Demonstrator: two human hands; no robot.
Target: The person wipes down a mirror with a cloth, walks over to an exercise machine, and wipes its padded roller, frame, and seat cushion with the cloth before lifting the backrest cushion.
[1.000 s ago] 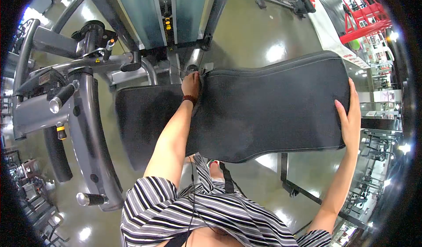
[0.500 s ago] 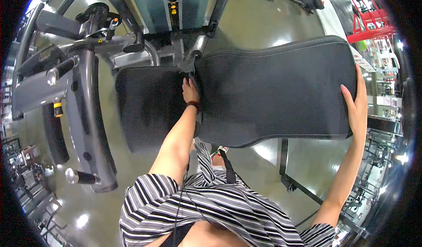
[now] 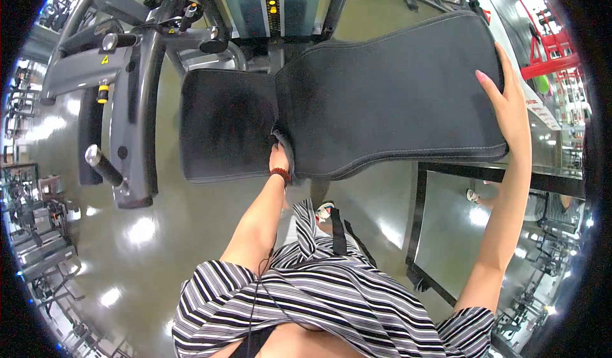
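A black padded gym machine seat [image 3: 223, 128] joins a longer black backrest pad [image 3: 395, 96] with pale stitching along its edges. My left hand [image 3: 278, 158], with a dark red bead bracelet above it, is at the gap between the two pads. Its fingers are closed beside a dark, raised fold [image 3: 284, 142], and their tips are partly hidden; I cannot tell whether the fold is cloth or pad cover. My right hand [image 3: 510, 106] grips the far right end of the backrest, thumb on the top face and fingers along the outer edge.
Left of the seat stands the machine's grey lever arm [image 3: 137, 109] with metal-capped handles and a yellow-collared knob [image 3: 102, 94]. A weight stack [image 3: 273, 4] rises behind. At right are a black-framed mirror [image 3: 417, 218] and a red rack [image 3: 554, 61]. Shiny floor [image 3: 185, 243] lies below.
My left hand has moved along the gap from the pads' far side to their near side. My right hand keeps its grip on the backrest. The view has shifted.
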